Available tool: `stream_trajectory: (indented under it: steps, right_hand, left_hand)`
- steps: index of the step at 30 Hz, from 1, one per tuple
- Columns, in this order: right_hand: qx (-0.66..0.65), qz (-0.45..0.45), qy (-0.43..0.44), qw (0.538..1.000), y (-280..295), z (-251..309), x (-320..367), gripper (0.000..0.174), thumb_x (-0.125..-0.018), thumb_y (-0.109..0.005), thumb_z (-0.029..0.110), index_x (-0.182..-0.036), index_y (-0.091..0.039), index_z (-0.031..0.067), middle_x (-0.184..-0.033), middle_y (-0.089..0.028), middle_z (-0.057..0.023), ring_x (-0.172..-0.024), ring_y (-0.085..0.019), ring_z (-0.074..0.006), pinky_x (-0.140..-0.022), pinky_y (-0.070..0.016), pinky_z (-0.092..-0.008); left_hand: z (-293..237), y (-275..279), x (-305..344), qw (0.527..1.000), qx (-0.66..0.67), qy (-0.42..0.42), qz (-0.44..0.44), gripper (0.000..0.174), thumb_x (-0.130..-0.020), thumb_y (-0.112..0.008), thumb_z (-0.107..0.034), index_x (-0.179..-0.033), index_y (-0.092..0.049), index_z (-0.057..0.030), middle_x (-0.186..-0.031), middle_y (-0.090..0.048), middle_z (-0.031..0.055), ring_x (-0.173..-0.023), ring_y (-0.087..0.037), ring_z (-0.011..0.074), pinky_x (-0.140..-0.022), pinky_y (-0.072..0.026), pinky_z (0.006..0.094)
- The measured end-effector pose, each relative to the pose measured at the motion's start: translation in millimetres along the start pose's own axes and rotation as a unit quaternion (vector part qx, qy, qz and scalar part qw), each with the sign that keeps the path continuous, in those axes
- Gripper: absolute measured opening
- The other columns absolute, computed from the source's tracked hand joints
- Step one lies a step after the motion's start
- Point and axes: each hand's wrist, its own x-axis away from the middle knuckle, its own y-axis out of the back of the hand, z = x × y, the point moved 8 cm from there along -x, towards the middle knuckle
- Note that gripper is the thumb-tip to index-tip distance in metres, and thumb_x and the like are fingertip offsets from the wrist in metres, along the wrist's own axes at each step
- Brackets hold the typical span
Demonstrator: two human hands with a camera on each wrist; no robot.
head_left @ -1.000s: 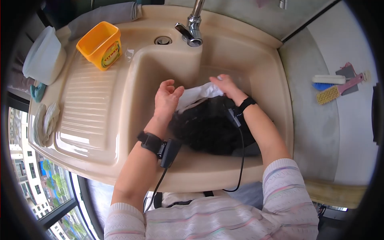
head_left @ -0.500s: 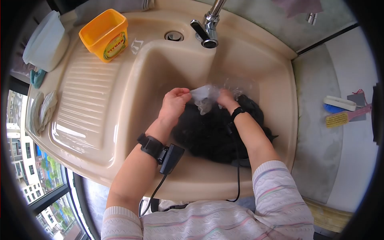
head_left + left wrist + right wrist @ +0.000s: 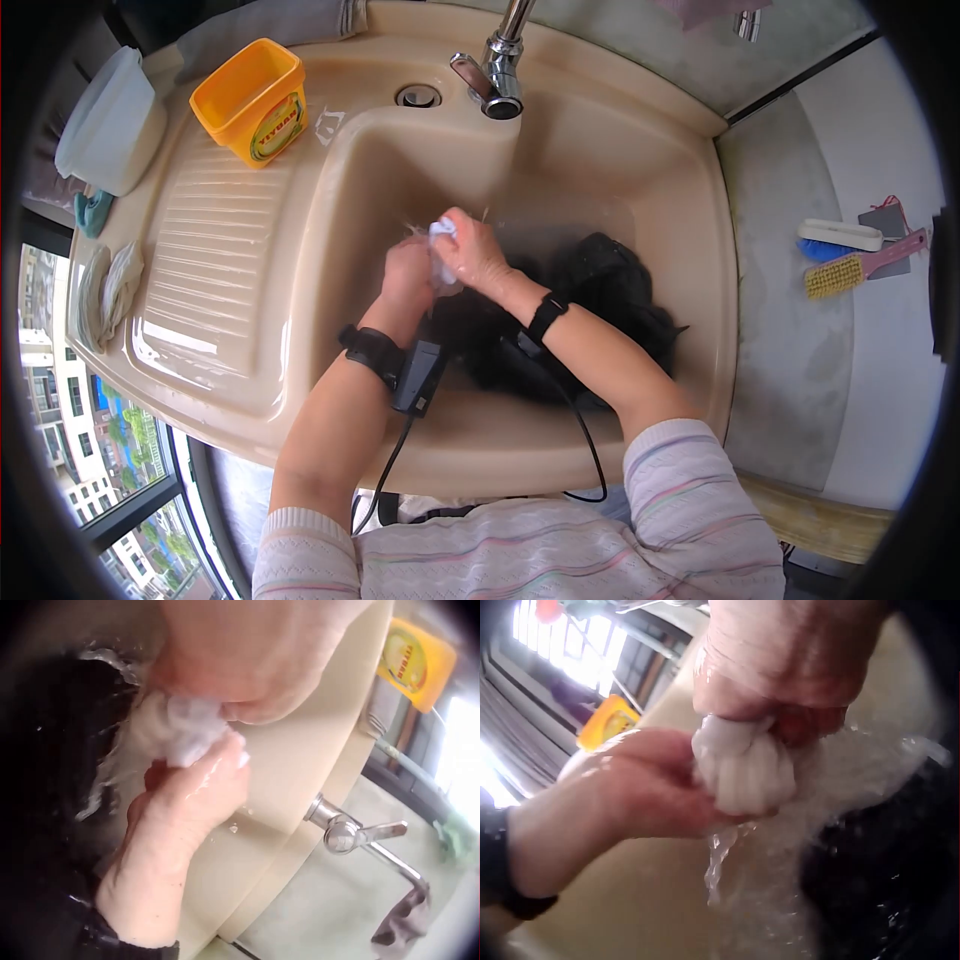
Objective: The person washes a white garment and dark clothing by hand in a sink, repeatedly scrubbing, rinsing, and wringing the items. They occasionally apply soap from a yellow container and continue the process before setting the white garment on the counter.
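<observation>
A wet, bunched white cloth (image 3: 442, 232) is squeezed between both hands over the left part of the sink basin. My left hand (image 3: 405, 270) grips it from the left, and its palm side lies against the bundle in the right wrist view. From the other side, my right hand (image 3: 475, 250) curls its fingers round the same white cloth (image 3: 746, 769). Water streams and splashes off the bundle. Below and to the right of the hands, a heap of black fabric (image 3: 620, 290) lies soaked in the basin, partly hidden by the right forearm.
The beige sink (image 3: 690, 220) has a chrome faucet (image 3: 500, 75) at its back. On the ribbed drainboard (image 3: 215, 270) stand a yellow tub (image 3: 250, 105) and a white basin (image 3: 115, 125), with folded cloths (image 3: 110, 295) at the edge. Brushes (image 3: 840, 265) lie on the right.
Both hands have come together, the right one moving left toward the left hand. The white cloth, earlier stretched between them over the black fabric, is now bunched up and splashing water.
</observation>
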Motion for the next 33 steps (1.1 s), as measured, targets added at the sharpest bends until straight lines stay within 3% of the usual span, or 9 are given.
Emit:
stream_trajectory:
  steps: [10,14,16,18,24,27,28,30,33]
  right_hand:
    - [0.162,-0.044,-0.246,0.955,55,-201,9,0.035,-0.07,-0.06,0.022,-0.099,-0.056,0.0022,-0.094,-0.06,-0.02,-0.09,-0.057,-0.0359,-0.076,-0.0462,-0.0392]
    - [0.299,0.26,-0.064,0.916,0,-165,19,0.036,-0.07,-0.061,0.024,-0.099,-0.057,0.0031,-0.091,-0.061,-0.0191,-0.09,-0.057,-0.0348,-0.077,-0.0458,-0.0382]
    - [0.24,0.221,-0.266,0.907,29,-195,14,0.029,-0.071,-0.061,0.019,-0.094,-0.06,0.0022,-0.097,-0.059,-0.0188,-0.09,-0.056,-0.0347,-0.074,-0.0467,-0.0388]
    - [0.267,0.157,-0.233,0.922,33,-179,10,0.028,-0.072,-0.061,0.02,-0.094,-0.06,0.0031,-0.093,-0.06,-0.0191,-0.087,-0.058,-0.0345,-0.073,-0.0471,-0.0385]
    - [-0.275,0.11,-0.094,0.951,20,0,-2,0.03,-0.075,-0.065,0.025,-0.08,-0.057,-0.0043,-0.069,-0.06,-0.01,-0.063,-0.053,-0.0116,-0.058,-0.0433,-0.0292]
    - [-0.264,0.097,0.001,0.96,11,43,4,0.017,-0.082,-0.06,0.017,-0.08,-0.056,0.0002,-0.07,-0.056,-0.0006,-0.067,-0.05,-0.0046,-0.059,-0.0425,-0.0222]
    - [-0.181,0.081,0.037,0.979,8,47,4,0.021,-0.08,-0.06,0.02,-0.078,-0.056,-0.0002,-0.069,-0.06,-0.0061,-0.064,-0.055,-0.0115,-0.059,-0.044,-0.027]
    - [-0.038,0.029,-0.029,0.998,-1,12,-3,0.027,-0.075,-0.058,0.027,-0.079,-0.058,0.0003,-0.075,-0.059,-0.0216,-0.07,-0.058,-0.036,-0.064,-0.0458,-0.0384]
    - [0.091,0.082,-0.118,0.985,-3,-93,-15,0.028,-0.075,-0.054,0.027,-0.087,-0.059,0.0025,-0.084,-0.06,-0.0205,-0.081,-0.057,-0.0369,-0.07,-0.0458,-0.0421]
  left_hand:
    - [-39,-22,19,0.995,-0.042,0.062,-0.073,0.037,-0.073,-0.052,-0.004,-0.109,-0.049,-0.0017,-0.089,-0.053,0.0056,-0.078,-0.05,0.0131,-0.068,-0.0416,0.0278]
    - [-33,-24,22,0.991,-0.077,0.101,-0.05,0.037,-0.073,-0.054,-0.007,-0.11,-0.049,-0.0043,-0.09,-0.054,0.0042,-0.08,-0.05,0.0133,-0.068,-0.0419,0.0304]
    - [-34,-23,24,0.989,-0.069,0.115,-0.053,0.039,-0.075,-0.055,-0.011,-0.113,-0.048,-0.0059,-0.097,-0.052,0.0055,-0.088,-0.049,0.0174,-0.07,-0.0428,0.0357]
    - [-34,-27,28,0.987,-0.064,0.131,-0.062,0.04,-0.076,-0.056,-0.016,-0.114,-0.048,-0.007,-0.102,-0.051,0.007,-0.093,-0.047,0.0212,-0.072,-0.0433,0.0414]
    - [-17,-13,34,0.962,0.021,0.233,-0.143,0.057,-0.078,-0.059,-0.036,-0.122,-0.038,-0.0086,-0.123,-0.041,0.0183,-0.111,-0.037,0.0425,-0.08,-0.0322,0.0669]
    - [23,12,-9,0.977,0.139,0.16,-0.01,0.042,-0.079,-0.06,-0.027,-0.109,-0.049,-0.0008,-0.106,-0.052,0.0173,-0.094,-0.052,0.0346,-0.075,-0.0439,0.0495]
    - [27,16,-21,0.97,0.229,0.072,0.044,0.036,-0.079,-0.06,-0.023,-0.103,-0.053,0.0016,-0.099,-0.056,0.0167,-0.088,-0.056,0.0316,-0.072,-0.047,0.0423]
    - [-2,6,0,0.999,0.001,0.04,0.012,0.021,-0.076,-0.056,-0.008,-0.095,-0.057,0.0032,-0.087,-0.059,0.0137,-0.078,-0.059,0.0239,-0.063,-0.0476,0.0316]
    - [-17,11,5,0.989,-0.048,0.069,-0.124,0.037,-0.07,-0.047,0.002,-0.106,-0.052,0.0007,-0.094,-0.055,0.0118,-0.08,-0.055,0.0217,-0.065,-0.0462,0.0333]
